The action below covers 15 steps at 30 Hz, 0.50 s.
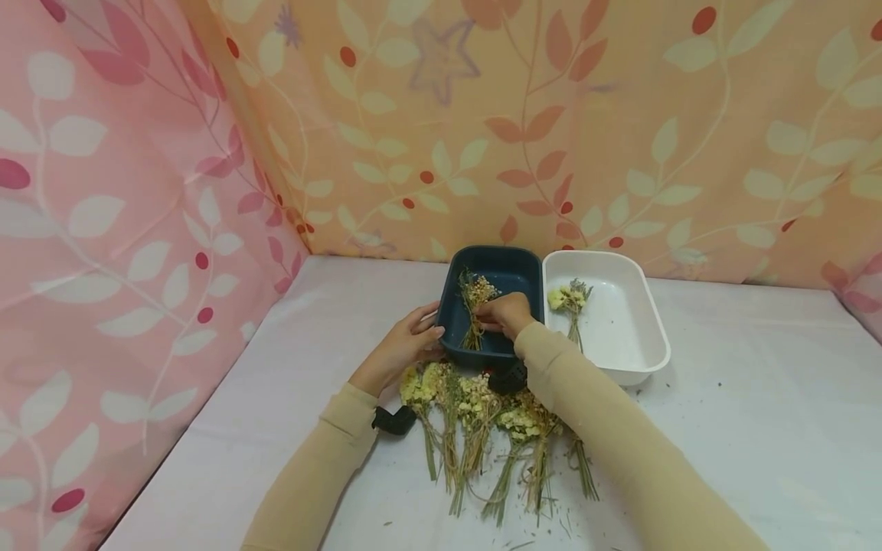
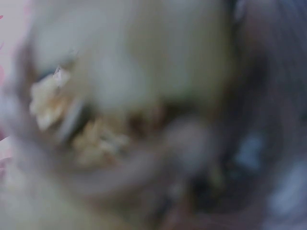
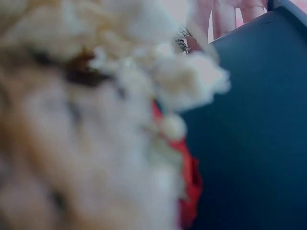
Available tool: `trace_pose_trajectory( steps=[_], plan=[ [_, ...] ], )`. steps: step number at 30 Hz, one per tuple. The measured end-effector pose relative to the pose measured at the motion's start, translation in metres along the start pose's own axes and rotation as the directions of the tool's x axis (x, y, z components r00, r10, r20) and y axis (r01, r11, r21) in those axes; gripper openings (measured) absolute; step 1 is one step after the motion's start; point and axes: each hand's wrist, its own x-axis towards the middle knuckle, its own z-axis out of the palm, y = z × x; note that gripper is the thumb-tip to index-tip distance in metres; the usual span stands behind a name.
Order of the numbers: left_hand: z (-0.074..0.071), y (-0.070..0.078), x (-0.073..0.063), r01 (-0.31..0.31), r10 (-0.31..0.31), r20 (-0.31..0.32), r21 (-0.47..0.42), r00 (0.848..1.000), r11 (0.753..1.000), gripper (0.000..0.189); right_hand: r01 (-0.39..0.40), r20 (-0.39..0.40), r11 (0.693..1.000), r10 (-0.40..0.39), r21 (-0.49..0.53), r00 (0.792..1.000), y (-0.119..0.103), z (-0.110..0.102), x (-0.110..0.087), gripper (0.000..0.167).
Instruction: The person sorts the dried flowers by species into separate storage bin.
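Observation:
A dark blue tray (image 1: 449, 314) stands at the back of the table. Inside it, a small bunch of dried flowers (image 1: 472, 298), pale blooms on tan stems, lies along the left side. My right hand (image 1: 508, 312) reaches in over the tray and pinches this bunch at its stems. Against the tray's left wall and front corner, my left hand (image 1: 413, 337) rests with its fingers fairly straight; those fingers (image 3: 224, 18) show past the rim in the right wrist view. Blurred flowers (image 3: 187, 79) fill much of that view, and the left wrist view is mostly blur.
A white tray (image 1: 658, 337) stands right beside the blue one, holding a yellow flower bunch (image 1: 570, 298). Several tied dried bunches (image 1: 475, 413) lie in front of the trays, between my forearms. Stem bits are scattered on the white tabletop (image 1: 744, 451). Patterned cloth (image 1: 441, 138) hangs behind.

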Motion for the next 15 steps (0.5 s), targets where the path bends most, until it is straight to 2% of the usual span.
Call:
trace_pose_trajectory(
  steps=[5, 9, 15],
  plan=[
    [0.001, -0.001, 0.001, 0.002, -0.002, 0.011, -0.002, 1.000, 1.000, 0.062, 0.021, 0.000, 1.000, -0.021, 0.020, 1.000, -0.002, -0.003, -0.005, 0.040],
    [0.001, 0.000, 0.000, 0.012, -0.012, -0.004, -0.003, 1.000, 1.000, 0.061, 0.038, 0.017, 0.999, -0.038, 0.010, 0.999, -0.009, -0.007, -0.012, 0.038],
    [0.000, 0.002, -0.002, 0.004, -0.004, -0.002, -0.009, 1.000, 1.000, 0.062, 0.124, 0.099, 0.992, -0.122, -0.009, 0.988, -0.025, -0.017, -0.029, 0.042]
  ],
)
